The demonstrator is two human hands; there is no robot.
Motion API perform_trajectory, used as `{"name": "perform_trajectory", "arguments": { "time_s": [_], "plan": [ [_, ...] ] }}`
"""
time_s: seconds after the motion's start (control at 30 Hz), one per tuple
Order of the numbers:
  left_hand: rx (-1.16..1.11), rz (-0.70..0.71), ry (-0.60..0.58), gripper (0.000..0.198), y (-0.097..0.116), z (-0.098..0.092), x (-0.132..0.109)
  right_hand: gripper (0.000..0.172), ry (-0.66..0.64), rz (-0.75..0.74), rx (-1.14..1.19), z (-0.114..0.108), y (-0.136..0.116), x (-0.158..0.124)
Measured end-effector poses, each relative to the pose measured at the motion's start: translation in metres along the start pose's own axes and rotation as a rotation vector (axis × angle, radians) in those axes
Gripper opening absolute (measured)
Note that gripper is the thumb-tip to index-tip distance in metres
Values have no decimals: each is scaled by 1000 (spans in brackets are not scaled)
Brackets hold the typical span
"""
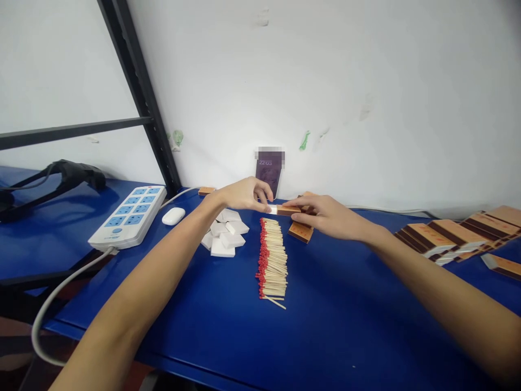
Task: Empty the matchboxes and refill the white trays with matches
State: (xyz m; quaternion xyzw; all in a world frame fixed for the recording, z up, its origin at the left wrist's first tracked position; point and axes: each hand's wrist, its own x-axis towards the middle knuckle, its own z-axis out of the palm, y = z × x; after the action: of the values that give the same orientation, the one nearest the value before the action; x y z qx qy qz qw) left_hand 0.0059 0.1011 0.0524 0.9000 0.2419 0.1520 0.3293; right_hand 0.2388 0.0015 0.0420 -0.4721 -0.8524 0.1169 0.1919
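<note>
My left hand (248,194) pinches the end of a white matchbox tray (273,209) between thumb and fingers. The tray sticks out of an orange-brown matchbox sleeve (288,210), which my right hand (323,214) grips from the right. Under and behind my right hand lie more matchboxes (301,232), partly covered by it. Just in front of both hands runs a long row of matches (273,260), red heads to the left, with a few askew at the near end. Small white trays (223,244) lie in a loose heap below my left wrist.
A phone (268,174) leans against the wall. To the left are a white power strip (128,216), a white earbud case (173,216) and a black headset (69,176). Stacked matchboxes (459,233) stand at the right of the blue table (345,315). A small matchbox (207,191) lies near the wall.
</note>
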Motion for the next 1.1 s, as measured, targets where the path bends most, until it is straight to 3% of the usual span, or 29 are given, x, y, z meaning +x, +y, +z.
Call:
{"name": "perform_trajectory", "arguments": {
  "time_s": [0.1, 0.23, 0.47, 0.6, 0.77, 1.1],
  "plan": [
    [147, -39, -28, 37, -2, 0, 1, 39, 22, -44, -197, 13, 2, 3],
    [179, -109, -67, 40, -5, 2, 1, 37, 39, -88, -378, 23, 2, 6],
    [159, -150, -28, 42, -10, 3, 0, 27, 119, -162, -394, 26, 5, 10],
    [230, -67, -11, 35, -16, 2, 1, 34, 47, -165, -356, 28, -1, 17],
    [232, -48, -30, 34, -26, 7, 4, 30, -91, -28, -564, 30, -7, 33],
    [229, -59, -69, 32, -36, 11, 5, 19, -74, -16, -763, 33, -6, 42]
  ]
}}
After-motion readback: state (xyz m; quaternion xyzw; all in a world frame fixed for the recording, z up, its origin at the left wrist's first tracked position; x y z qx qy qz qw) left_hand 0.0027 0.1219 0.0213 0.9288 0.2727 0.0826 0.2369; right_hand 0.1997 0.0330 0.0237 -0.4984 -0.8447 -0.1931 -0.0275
